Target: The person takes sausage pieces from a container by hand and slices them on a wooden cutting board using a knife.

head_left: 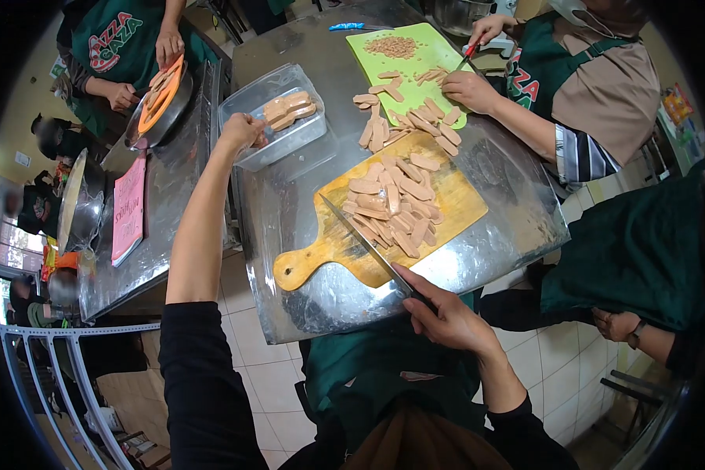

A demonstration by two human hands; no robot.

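My right hand (pixel 451 317) grips a knife (pixel 366 244) by its dark handle, with the blade slanting over the left side of a wooden cutting board (pixel 301 265). A heap of sliced sausage pieces (pixel 395 205) lies on that board, right of the blade. My left hand (pixel 244 130) reaches over the left rim of a clear plastic container (pixel 288 153), its fingers closed and bent down inside. What they hold is mostly hidden. Whole sausages (pixel 290 110), side by side, lie in the container to the right of my left hand.
At the upper right, a co-worker's hands cut sausage on a green cutting board (pixel 367 53) with a red-handled knife (pixel 468 55). Another person, left, tips an orange board (pixel 161 104) over a metal bowl (pixel 186 110). A pink book (pixel 128 210) lies on the left table.
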